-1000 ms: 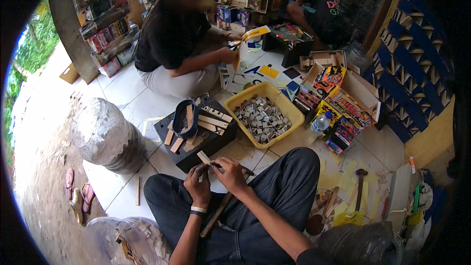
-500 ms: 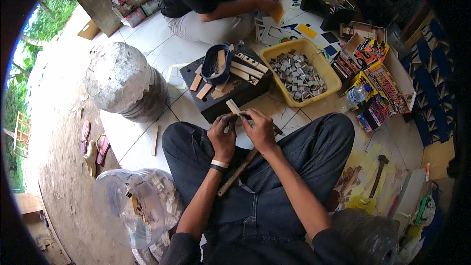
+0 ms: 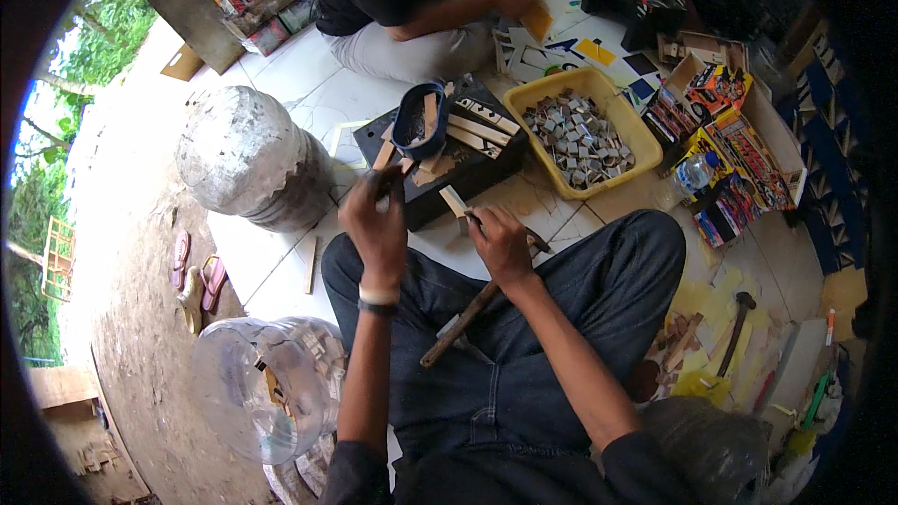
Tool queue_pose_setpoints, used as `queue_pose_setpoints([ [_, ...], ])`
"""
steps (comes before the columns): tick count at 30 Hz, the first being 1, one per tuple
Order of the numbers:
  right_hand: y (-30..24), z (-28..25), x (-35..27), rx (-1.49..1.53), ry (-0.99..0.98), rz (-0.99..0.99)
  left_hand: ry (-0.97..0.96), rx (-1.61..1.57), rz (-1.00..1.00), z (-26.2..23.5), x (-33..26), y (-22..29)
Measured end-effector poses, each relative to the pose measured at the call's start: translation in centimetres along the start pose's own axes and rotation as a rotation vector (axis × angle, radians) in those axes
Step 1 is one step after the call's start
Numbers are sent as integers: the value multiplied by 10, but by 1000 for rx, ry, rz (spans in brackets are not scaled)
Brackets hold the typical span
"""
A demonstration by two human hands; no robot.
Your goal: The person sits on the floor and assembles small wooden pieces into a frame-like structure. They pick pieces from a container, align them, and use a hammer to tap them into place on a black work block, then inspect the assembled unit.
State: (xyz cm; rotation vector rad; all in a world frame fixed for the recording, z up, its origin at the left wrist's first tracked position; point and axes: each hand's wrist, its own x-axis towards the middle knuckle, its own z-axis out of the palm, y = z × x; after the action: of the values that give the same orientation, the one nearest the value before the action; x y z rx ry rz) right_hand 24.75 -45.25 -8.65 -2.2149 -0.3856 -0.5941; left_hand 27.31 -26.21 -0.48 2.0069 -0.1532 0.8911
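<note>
My right hand (image 3: 503, 243) grips a short pale wooden strip (image 3: 453, 200), which sticks out beyond its fingertips, above my lap. Apart from it, my left hand (image 3: 373, 224) is raised near the blue oval tub (image 3: 405, 142); motion blurs its fingers, and I cannot make out whether anything is in them. The tub holds dark material and a strip of wood, and rests on a black block (image 3: 480, 181). More wooden strips (image 3: 475, 138) lie on the block beside the tub. Across my lap, under my right hand, lies a hammer (image 3: 458, 326) with a wooden handle.
A yellow basin (image 3: 645, 155) of small square pieces stands right of the block. Left are a large whitish drum (image 3: 245, 155) and a clear plastic container (image 3: 238, 393). Another person (image 3: 402, 0) sits ahead, holding yellow sheets. Printed boxes (image 3: 744, 164) and a second hammer (image 3: 735, 327) lie right.
My left hand has left the wooden strip and moved up and left toward the blue tub. My right hand keeps the strip. The whole view has shifted slightly.
</note>
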Motion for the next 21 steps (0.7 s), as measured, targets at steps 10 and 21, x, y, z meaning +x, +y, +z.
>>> queue_pose_setpoints([
  [10,0,1,-1,-25,-15,5,-706,532,212,102,127,-96],
  [21,-1,1,-2,1,15,3,-574,472,128,83,131,-60],
])
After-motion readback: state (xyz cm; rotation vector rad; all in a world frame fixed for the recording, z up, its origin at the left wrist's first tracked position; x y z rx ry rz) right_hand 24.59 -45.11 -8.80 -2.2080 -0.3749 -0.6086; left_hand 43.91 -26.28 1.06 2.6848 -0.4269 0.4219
